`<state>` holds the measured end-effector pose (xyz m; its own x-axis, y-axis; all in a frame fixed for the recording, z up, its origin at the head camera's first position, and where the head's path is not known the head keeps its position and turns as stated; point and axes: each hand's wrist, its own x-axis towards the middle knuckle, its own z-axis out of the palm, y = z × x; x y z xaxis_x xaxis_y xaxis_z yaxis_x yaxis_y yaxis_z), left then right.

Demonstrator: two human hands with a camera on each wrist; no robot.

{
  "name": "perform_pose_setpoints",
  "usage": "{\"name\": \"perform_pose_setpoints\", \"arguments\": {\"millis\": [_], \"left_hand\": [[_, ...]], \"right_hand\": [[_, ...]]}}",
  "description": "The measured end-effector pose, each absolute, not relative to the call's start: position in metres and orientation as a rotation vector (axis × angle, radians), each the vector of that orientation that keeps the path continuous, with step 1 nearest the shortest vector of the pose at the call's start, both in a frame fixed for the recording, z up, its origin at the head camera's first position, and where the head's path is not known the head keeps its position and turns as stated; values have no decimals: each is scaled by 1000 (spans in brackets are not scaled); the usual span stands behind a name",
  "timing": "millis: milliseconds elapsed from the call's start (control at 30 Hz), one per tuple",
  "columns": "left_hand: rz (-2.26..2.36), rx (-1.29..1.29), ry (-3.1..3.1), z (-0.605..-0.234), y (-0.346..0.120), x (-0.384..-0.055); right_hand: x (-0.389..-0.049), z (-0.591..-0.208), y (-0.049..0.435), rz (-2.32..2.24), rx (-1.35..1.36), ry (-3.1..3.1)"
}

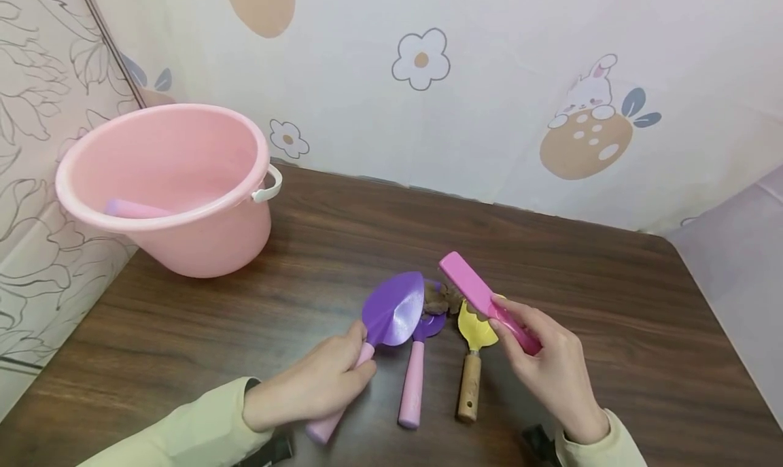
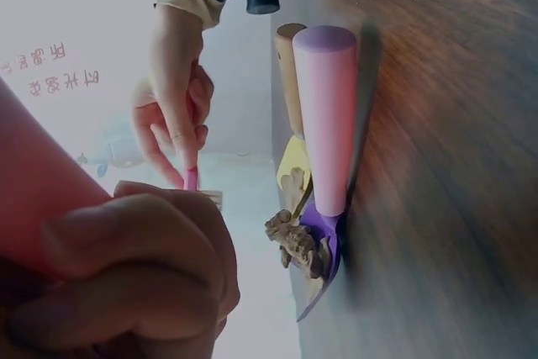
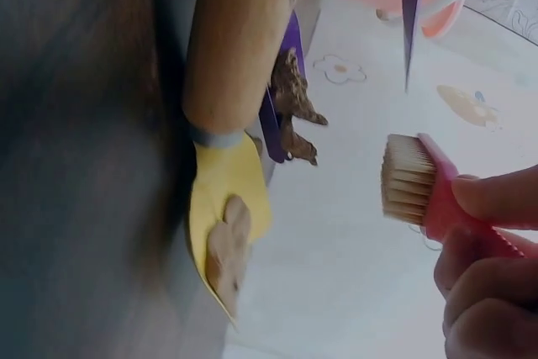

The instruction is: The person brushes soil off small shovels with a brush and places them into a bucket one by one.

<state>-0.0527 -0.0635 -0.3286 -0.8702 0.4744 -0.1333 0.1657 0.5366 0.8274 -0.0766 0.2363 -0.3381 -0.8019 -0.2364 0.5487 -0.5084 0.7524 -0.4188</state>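
Observation:
My left hand (image 1: 324, 378) grips the pink handle of a purple trowel (image 1: 394, 307), its blade raised above the table. In my right hand (image 1: 553, 358) is a pink brush (image 1: 467, 283), held by its handle; the right wrist view shows its pale bristles (image 3: 407, 178). Between the hands lies a second purple trowel with a pink handle (image 1: 412, 389), carrying brown clay-like lumps (image 2: 296, 245). Beside it, below the brush, rests a yellow trowel (image 3: 223, 208) with a wooden handle (image 1: 469, 385) and smooth brown lumps (image 3: 229, 245) on its blade.
A pink bucket (image 1: 202, 249) with a white handle stands at the back left, a pink-and-purple handle (image 1: 137, 209) inside it. The dark wooden table (image 1: 612, 304) meets a patterned wall covering (image 1: 489, 113) at the back.

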Motion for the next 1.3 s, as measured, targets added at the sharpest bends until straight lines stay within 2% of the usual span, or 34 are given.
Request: {"name": "perform_pose_setpoints", "arguments": {"millis": [300, 733, 933, 1167, 1300], "left_hand": [[1282, 516, 2441, -319, -61, -57], [1283, 545, 2437, -311, -53, -60], [1277, 567, 2422, -311, -54, -60], [1188, 576, 2424, -314, -56, -57], [1215, 556, 2379, -315, -56, -56]], "right_hand": [[-73, -349, 225, 765, 751, -2635], [-73, -355, 206, 1303, 1024, -2680], [-75, -356, 210, 1440, 943, -2682], [-80, -348, 221, 1453, 603, -2697], [-81, -342, 227, 1454, 497, -2711]]}}
